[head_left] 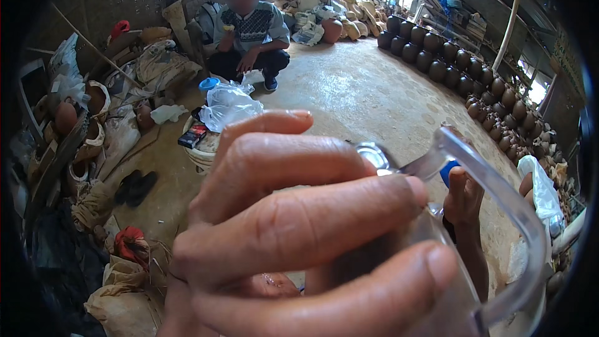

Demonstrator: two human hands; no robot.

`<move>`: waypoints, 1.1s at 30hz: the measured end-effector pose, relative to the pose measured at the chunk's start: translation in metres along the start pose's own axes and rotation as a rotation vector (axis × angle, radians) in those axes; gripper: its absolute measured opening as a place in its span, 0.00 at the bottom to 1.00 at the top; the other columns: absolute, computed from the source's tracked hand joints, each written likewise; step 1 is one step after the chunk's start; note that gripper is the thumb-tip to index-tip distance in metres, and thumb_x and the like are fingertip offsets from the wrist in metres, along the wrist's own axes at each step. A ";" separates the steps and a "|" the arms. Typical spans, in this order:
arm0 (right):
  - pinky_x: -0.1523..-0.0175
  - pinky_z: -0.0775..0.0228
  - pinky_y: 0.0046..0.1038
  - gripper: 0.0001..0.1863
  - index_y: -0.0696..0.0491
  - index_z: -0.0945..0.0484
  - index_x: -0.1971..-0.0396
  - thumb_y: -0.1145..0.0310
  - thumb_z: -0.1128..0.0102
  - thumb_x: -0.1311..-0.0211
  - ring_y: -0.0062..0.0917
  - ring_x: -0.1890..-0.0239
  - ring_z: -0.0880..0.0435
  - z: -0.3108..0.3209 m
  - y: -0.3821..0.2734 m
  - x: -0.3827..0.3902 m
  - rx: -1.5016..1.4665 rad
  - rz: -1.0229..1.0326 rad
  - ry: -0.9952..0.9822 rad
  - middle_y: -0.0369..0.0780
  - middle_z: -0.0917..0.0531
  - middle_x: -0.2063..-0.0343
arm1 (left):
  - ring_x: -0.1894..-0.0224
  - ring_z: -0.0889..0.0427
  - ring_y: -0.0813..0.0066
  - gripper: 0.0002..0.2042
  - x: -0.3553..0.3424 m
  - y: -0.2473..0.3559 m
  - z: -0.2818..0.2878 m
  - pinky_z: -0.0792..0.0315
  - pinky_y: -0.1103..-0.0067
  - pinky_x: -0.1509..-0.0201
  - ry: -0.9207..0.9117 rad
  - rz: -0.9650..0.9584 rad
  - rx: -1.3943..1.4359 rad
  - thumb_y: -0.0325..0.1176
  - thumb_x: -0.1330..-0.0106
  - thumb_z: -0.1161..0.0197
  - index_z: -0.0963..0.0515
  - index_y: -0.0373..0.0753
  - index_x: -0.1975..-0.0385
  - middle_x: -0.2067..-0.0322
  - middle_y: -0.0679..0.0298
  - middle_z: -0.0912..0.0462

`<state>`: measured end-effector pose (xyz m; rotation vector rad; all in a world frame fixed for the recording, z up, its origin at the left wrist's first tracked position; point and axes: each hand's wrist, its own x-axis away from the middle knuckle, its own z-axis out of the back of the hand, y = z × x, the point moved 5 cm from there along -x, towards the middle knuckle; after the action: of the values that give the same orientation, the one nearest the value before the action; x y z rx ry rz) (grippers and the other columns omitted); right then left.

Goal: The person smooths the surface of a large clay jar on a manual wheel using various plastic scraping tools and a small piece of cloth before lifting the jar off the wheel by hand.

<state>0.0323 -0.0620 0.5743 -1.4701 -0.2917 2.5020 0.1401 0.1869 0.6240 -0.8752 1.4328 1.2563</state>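
My left hand fills the middle of the view, very close, its fingers bent to the right. They grip a clear plastic mug, whose curved handle stands free at the right. A small shiny round piece shows at the fingertips; its kind is unclear. Beyond the handle, what seems to be my right hand is closed beside a small blue thing, partly hidden by the mug and handle. Whatever lies in the mug is hidden behind my fingers.
A person squats ahead, holding a small piece of food. Nearer stands a low round stand with a plastic bag, a blue-lidded container and a dark pack. Rows of clay pots line the right; sandals and sacks lie left.
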 end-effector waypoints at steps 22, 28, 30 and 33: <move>0.54 0.16 0.41 0.43 0.63 0.20 0.42 0.35 0.36 0.36 0.46 0.59 0.12 -0.072 -0.118 0.033 -0.203 0.417 -0.398 0.51 0.13 0.58 | 0.53 0.17 0.43 0.39 0.145 -0.108 -0.034 0.24 0.57 0.47 -0.561 0.363 0.527 0.57 0.47 0.23 0.25 0.31 0.44 0.56 0.47 0.18; 0.41 0.22 0.51 0.48 0.62 0.22 0.38 0.29 0.40 0.38 0.52 0.46 0.15 -0.078 -0.119 0.028 -0.186 0.422 -0.525 0.56 0.17 0.48 | 0.52 0.17 0.43 0.41 0.146 -0.116 -0.039 0.24 0.56 0.46 -0.503 0.374 0.526 0.54 0.50 0.20 0.25 0.31 0.43 0.57 0.47 0.17; 0.33 0.32 0.54 0.55 0.62 0.26 0.34 0.22 0.47 0.41 0.57 0.38 0.22 -0.073 -0.110 0.024 -0.106 0.401 -0.521 0.59 0.22 0.40 | 0.51 0.16 0.46 0.40 0.146 -0.123 -0.037 0.23 0.58 0.44 -0.506 0.407 0.506 0.52 0.51 0.19 0.25 0.31 0.43 0.55 0.47 0.16; 0.26 0.40 0.54 0.61 0.60 0.34 0.27 0.16 0.60 0.40 0.56 0.30 0.28 -0.064 -0.087 0.021 -0.017 0.317 -0.452 0.60 0.28 0.32 | 0.49 0.14 0.53 0.40 0.150 -0.146 -0.017 0.22 0.63 0.41 -0.495 0.483 0.439 0.49 0.51 0.16 0.24 0.31 0.42 0.52 0.48 0.15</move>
<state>0.0867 0.0308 0.5510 -1.0011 -0.1613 3.0829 0.2383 0.1551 0.4409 0.0906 1.4615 1.3085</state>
